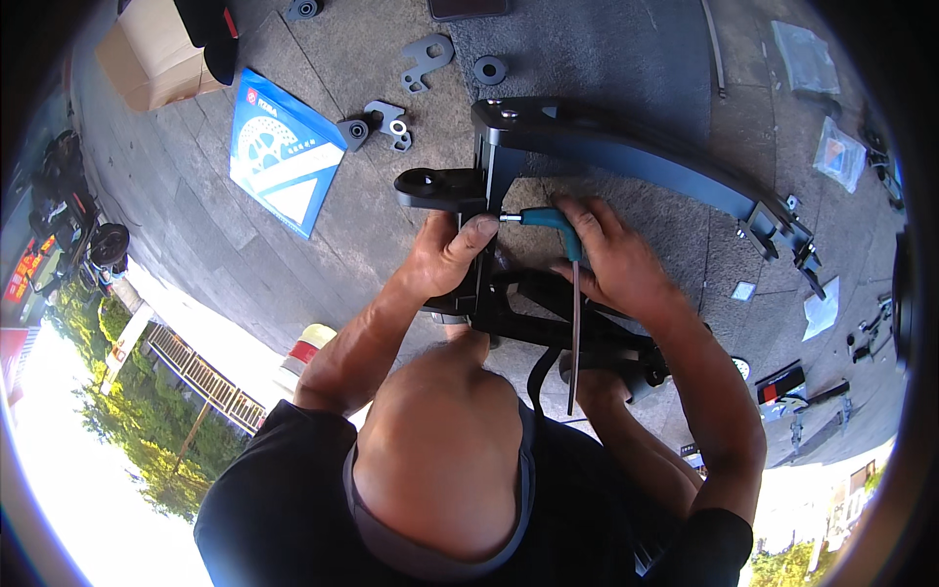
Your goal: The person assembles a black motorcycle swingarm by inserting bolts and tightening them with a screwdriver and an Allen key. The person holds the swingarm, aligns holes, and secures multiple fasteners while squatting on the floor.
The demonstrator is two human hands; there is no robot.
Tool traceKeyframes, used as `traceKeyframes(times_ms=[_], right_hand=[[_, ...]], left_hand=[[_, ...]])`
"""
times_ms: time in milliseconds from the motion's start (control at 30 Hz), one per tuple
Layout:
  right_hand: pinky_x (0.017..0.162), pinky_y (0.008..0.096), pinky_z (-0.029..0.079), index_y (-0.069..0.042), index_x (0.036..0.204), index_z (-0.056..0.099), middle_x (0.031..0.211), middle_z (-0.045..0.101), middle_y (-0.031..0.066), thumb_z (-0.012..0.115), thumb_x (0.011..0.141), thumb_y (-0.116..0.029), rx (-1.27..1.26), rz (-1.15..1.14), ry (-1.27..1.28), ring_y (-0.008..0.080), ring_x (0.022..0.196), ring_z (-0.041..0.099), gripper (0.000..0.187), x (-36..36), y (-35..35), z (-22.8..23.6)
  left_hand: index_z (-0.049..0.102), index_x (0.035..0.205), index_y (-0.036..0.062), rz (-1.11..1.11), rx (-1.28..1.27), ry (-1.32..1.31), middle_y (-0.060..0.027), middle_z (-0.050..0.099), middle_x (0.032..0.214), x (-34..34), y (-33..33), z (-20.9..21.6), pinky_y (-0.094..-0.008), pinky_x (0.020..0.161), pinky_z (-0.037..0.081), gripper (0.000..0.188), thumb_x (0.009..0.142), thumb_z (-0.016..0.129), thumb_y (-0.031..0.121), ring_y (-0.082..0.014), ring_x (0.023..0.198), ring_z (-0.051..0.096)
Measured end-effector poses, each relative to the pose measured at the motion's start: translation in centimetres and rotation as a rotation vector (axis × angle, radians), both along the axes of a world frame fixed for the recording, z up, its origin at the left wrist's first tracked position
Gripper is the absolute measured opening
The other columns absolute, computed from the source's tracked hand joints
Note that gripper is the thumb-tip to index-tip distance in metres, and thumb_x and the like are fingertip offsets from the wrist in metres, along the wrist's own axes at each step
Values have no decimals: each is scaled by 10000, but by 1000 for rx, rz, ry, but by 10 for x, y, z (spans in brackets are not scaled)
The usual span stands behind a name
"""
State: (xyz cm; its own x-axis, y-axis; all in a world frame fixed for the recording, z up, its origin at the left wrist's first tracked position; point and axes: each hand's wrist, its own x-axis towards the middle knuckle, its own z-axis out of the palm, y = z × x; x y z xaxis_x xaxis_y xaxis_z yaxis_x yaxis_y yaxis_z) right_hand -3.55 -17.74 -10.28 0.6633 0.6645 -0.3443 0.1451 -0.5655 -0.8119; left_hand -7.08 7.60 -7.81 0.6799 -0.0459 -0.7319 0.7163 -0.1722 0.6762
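In front of me stands a black metal frame (481, 304) with upright bars and a long curved arm (626, 157) reaching to the right. My left hand (442, 256) grips an upright of it, thumb laid over the bar and fingers partly hidden behind. A hex key with a teal handle (550, 219) is in my right hand (618, 256), thumb and fingers closed around the handle. Its short silver end points left and meets the frame's upright close to my left thumb. The long shaft (575, 338) hangs down toward me. Whatever bolt lies at the tip is too small to make out.
On the paving lie a blue and white package (286, 152), grey metal brackets (427, 64), a black ring (490, 69) and an open cardboard box (152, 54). Clear plastic bags (839, 155) and small parts are scattered at the right. A roll of tape-like material (311, 344) sits left.
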Motion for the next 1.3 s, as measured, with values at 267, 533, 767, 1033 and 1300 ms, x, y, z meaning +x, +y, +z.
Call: traceKeyframes(times_ms=[267,533,767,1033,1300], right_hand=[[719,404,534,-70,1217,589,1056,571,140,660,813,-312,126,-100,-367,321,886,614,476,-2,29,-15],[571,385,506,-37,983,639,777,610,132,496,918,-315,444,-352,-287,319,621,621,319,8,41,-32],[598,392,521,-86,933,650,807,624,108,538,863,-372,375,-403,-255,315,672,632,315,0,43,-32],[614,383,520,-68,918,644,811,629,122,582,842,-378,398,-370,-194,324,697,639,325,4,42,-32],[638,384,519,-15,955,612,822,633,151,603,840,-328,460,-283,-183,354,686,639,333,10,37,-27]], left_hand=[[463,1261,23,45,-76,12,-45,554,1044,6,0,4,-284,835,396,499,915,617,348,-127,934,477],[436,1282,12,39,-46,-51,-54,534,1095,-1,1,-3,-301,888,395,495,928,607,312,-141,981,464],[428,1282,8,67,-78,-40,-61,516,1127,-6,5,-15,-310,933,396,470,931,606,265,-146,1018,449],[430,1276,14,77,-55,-27,-52,526,1095,-2,0,-11,-315,928,395,484,913,621,270,-143,1003,450],[439,1267,15,97,-40,-12,-58,531,1081,-3,-6,-2,-327,912,404,504,908,629,314,-149,993,450]])
